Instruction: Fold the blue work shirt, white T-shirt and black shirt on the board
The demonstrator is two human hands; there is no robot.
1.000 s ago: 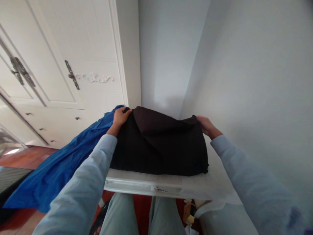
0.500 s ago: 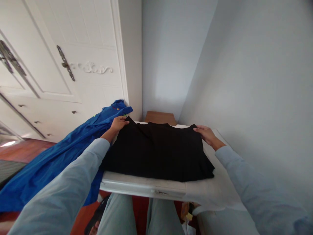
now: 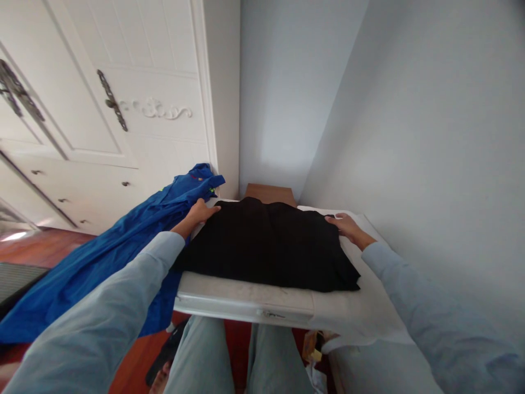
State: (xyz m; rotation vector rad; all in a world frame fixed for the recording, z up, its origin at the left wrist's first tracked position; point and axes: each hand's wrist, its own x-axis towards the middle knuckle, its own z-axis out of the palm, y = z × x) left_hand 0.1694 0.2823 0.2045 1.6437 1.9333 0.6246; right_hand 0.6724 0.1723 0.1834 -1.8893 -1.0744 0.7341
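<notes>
A black garment [image 3: 270, 246] lies spread over a white table [image 3: 241, 300]; its exact kind does not show. At its far left corner, my left hand [image 3: 200, 211] pinches the cloth between thumb and fingers. My right hand [image 3: 345, 225] grips the far right corner the same way. The garment's far edge between the hands is wavy, and its near edge rests a little back from the table's front. Just left of my left hand lies a long blue garment [image 3: 135, 230], draped past the table's left side.
A white wardrobe [image 3: 164, 65] with metal handles stands at the left. Behind the table are a brown wooden piece [image 3: 270, 192] and a pale wall [image 3: 283, 98]. White cloth [image 3: 371, 306] covers the table's right part. Small items [image 3: 314, 350] lie below its front edge.
The black garment has shifted slightly away from the table's front edge, and its far edge has become wavier. Both hands keep hold of its corners.
</notes>
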